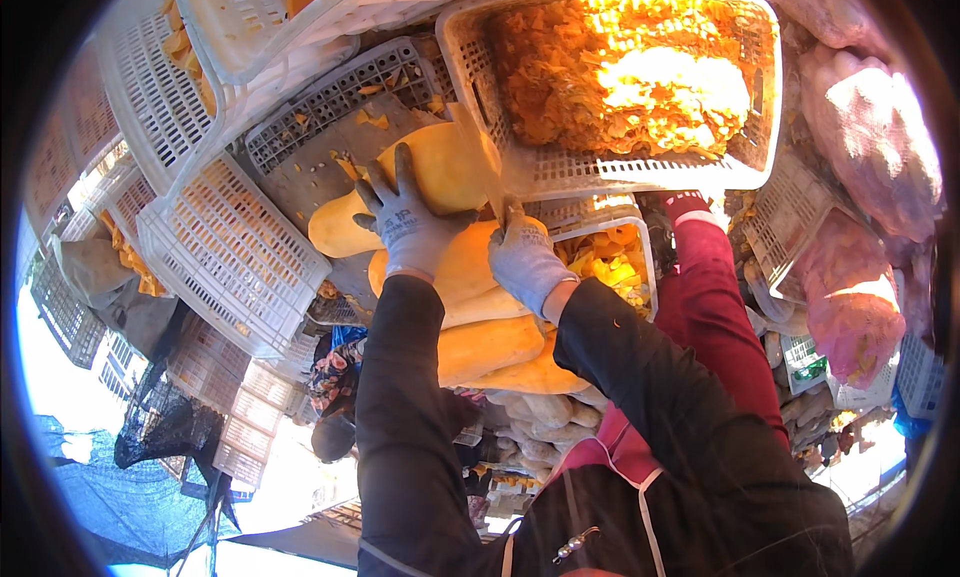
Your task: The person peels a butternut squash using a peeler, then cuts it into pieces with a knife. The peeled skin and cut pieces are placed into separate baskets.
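My left hand (412, 229), in a grey-white glove with dark fingertips, lies with spread fingers on a peeled-looking yellow-orange squash (440, 167). My right hand (527, 261), gloved alike, is closed around the handle of a large knife (478, 157). Its broad blade points away from me and stands against the squash's right end; I cannot tell how deep it is in the flesh. Several more long squashes (490, 349) lie under and nearer than my hands. A worn grey board (335, 157) with scraps on it extends beyond my left hand.
At the far right, a white crate (610, 177) holds a heap of orange shreds. A smaller crate with yellow pieces (612, 262) stands right of my right hand. White slatted crates (235, 247) crowd the left. Pink mesh sacks (870, 127) are piled along the right.
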A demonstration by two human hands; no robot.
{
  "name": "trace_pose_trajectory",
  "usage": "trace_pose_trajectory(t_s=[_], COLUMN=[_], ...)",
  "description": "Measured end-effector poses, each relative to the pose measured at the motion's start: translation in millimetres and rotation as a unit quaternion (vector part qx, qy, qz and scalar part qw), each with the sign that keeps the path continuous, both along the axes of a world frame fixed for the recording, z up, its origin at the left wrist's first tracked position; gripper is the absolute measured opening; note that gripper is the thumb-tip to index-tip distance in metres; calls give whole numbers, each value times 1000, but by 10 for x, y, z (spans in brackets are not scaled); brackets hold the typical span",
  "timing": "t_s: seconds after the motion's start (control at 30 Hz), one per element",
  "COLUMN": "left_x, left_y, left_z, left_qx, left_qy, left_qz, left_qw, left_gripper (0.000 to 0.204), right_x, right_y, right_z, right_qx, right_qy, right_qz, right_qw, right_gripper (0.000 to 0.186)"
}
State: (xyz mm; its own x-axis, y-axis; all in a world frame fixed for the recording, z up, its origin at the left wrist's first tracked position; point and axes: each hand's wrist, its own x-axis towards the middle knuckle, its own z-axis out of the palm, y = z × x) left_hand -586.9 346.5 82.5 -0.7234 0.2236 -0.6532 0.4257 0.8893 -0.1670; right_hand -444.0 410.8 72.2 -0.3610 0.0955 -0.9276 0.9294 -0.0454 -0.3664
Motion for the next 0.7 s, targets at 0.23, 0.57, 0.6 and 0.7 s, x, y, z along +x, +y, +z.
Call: trace_pose_trajectory(t_s=[0.23,0.57,0.6,0.7], left_x=[-99,-147,-140,-169], left_y=[-60,-141,-132,-163], left_z=[-43,-135,-130,-198], left_qx=[11,53,50,68], left_qy=[1,9,14,27], left_qz=[10,14,4,-8], left_qw=[1000,998,999,997], left_gripper=[139,141,141,139], right_x=[-214,-35,7,-116], right_y=[-11,17,-26,-41], right_z=[-169,-451,-508,-472], right_qx=[24,31,37,21], right_qy=[22,43,33,14], right_qz=[89,6,16,28], right_qw=[995,999,999,999], right_gripper=[51,57,58,64])
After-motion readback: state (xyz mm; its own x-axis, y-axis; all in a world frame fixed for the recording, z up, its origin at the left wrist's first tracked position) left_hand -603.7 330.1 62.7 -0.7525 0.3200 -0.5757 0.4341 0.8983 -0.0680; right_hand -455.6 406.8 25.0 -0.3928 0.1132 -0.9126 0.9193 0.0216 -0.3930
